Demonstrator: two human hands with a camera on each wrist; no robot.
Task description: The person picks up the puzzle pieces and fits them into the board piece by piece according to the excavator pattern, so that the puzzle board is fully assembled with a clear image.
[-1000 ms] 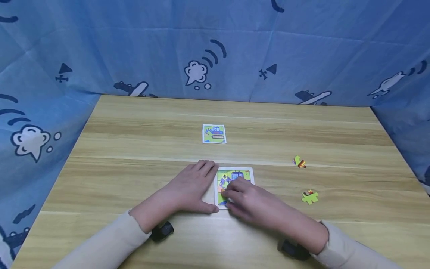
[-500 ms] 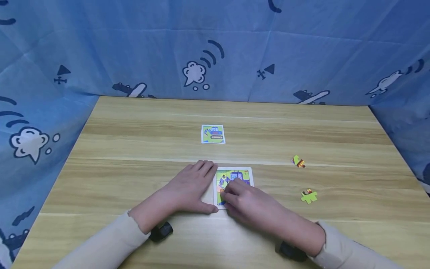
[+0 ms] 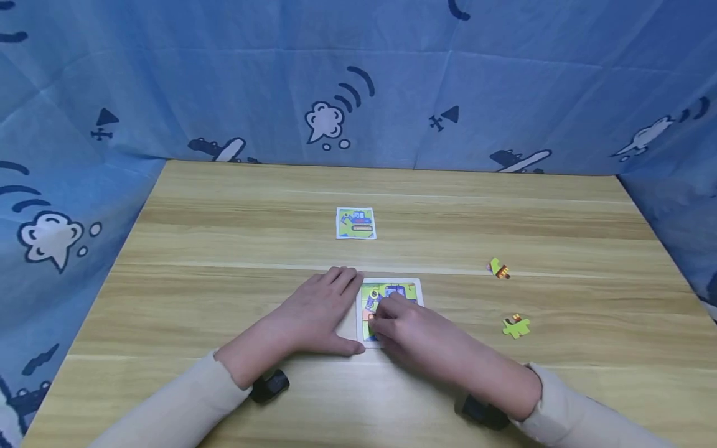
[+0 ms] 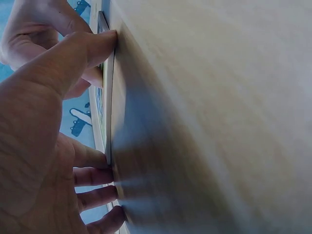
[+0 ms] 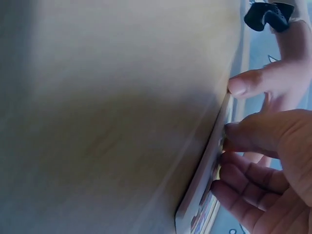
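A small square jigsaw board (image 3: 419,290) with a white border lies flat on the table, its picture partly filled with a blue vehicle on green. My left hand (image 3: 320,314) rests along its left side, fingers fairly straight, thumb at the near corner and index finger by the far one. Over the lower middle of the board, my right hand (image 3: 422,336) is bent down, hiding much of the picture. In the right wrist view its thumb and index fingertips (image 5: 234,130) come together at the board's face, pinching a puzzle piece mostly hidden by the fingers.
Two loose green puzzle pieces lie to the right, one farther piece (image 3: 498,269) and one nearer piece (image 3: 516,326). A square picture card (image 3: 356,223) showing a blue digger lies beyond the board. Blue printed cloth (image 3: 386,87) hangs behind the wooden table (image 3: 224,211).
My right hand has shifted very slightly at the board, its fingers drawn closer together and its wrist a little to the left. My left hand, the card and the loose pieces stay put.
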